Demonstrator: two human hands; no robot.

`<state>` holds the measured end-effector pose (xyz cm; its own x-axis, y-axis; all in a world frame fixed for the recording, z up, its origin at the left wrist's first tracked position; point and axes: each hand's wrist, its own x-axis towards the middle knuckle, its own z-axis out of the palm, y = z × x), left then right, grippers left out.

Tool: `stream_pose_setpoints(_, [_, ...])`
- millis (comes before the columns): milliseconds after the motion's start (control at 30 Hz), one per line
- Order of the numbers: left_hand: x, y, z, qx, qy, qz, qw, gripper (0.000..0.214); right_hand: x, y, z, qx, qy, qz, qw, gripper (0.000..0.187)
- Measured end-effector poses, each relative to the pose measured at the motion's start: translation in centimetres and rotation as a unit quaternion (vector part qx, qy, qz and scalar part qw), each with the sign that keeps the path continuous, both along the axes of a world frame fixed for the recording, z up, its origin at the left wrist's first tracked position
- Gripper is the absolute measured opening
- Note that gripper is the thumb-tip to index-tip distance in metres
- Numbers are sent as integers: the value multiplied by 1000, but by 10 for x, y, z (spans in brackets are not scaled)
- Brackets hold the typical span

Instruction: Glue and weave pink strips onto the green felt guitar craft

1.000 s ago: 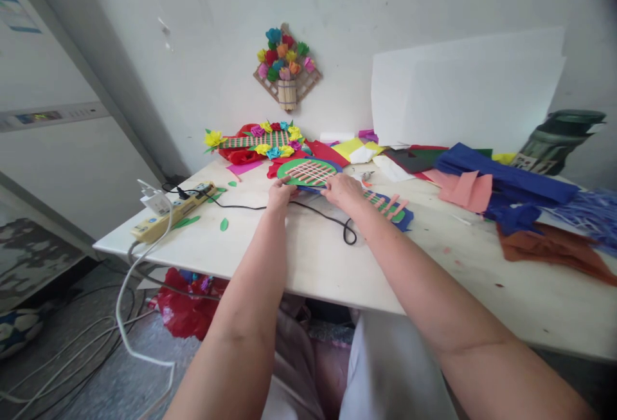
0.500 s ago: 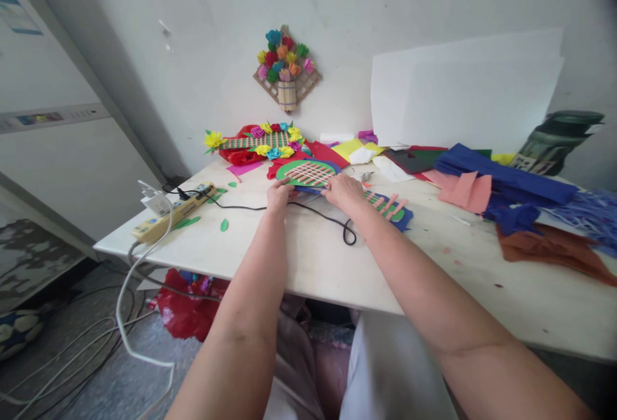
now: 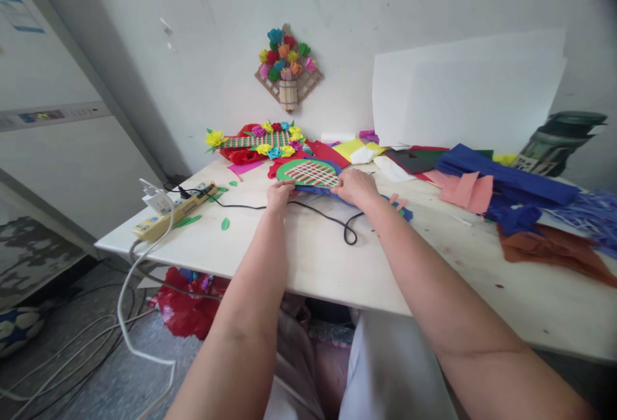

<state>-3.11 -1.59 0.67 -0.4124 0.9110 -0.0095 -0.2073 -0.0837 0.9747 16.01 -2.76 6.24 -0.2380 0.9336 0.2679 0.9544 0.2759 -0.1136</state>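
head view: left hand (image 3: 280, 193) pinches the woven disc (image 3: 288, 172) by its rim, right hand (image 3: 355, 187) curls over its strips (image 3: 315, 176) — grip unclear; best kept flat, strips snug.

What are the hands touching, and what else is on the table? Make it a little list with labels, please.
Left hand: on the near left edge of the woven paper mat
Right hand: on the mat's right edge
Mat: green oval, pink strips, blue backing
Near it: black cable on the table
Far left: power strip
Right: blue paper pile
Wall: paper flower basket
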Motion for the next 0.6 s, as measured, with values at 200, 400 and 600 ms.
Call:
stream_pose_setpoints(200, [1,-3,2,-2,-1,-2,1000,16,7,3,-1,-6,21,36,999,23])
stream_pose_setpoints(400, [-1,-1,1,-2,-6,-4,1000,15,0,5,-7,-16,11,34,999,23])
stream_pose_setpoints(600, [-1,-1,0,1,-10,-6,1000,17,-3,7,-9,-7,-3,25,1000,26])
